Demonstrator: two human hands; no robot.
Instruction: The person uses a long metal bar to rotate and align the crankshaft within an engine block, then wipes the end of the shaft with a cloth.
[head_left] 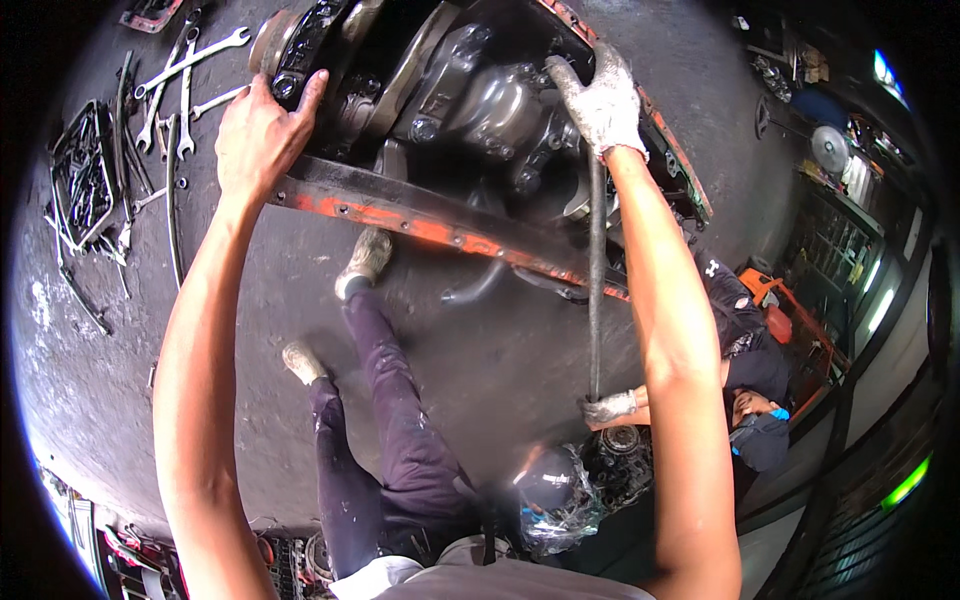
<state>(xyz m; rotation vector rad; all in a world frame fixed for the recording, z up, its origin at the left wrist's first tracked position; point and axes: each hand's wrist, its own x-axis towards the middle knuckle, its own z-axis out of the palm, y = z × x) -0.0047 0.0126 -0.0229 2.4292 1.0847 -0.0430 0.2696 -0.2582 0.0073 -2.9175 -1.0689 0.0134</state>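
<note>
An engine block (440,212) with its crankshaft (500,105) exposed fills the upper middle, its flange edged in worn orange paint. My bare left hand (262,140) grips its left end, thumb and forefinger apart around a bolt head. On the right, my right hand (605,105), in a dirty white glove, holds the block's orange-edged rim with the thumb spread inward; some fingertips are hidden. A long metal bar (596,290) runs from below that glove toward me. A co-worker's gloved hand (610,408) grasps the bar's near end.
Several wrenches (188,95) lie on the dark floor at left, beside a tray of tools (85,165). The co-worker (760,390) is low at the right, behind my forearm. A plastic-wrapped part (555,500) sits near my legs. Shelving (850,230) stands far right.
</note>
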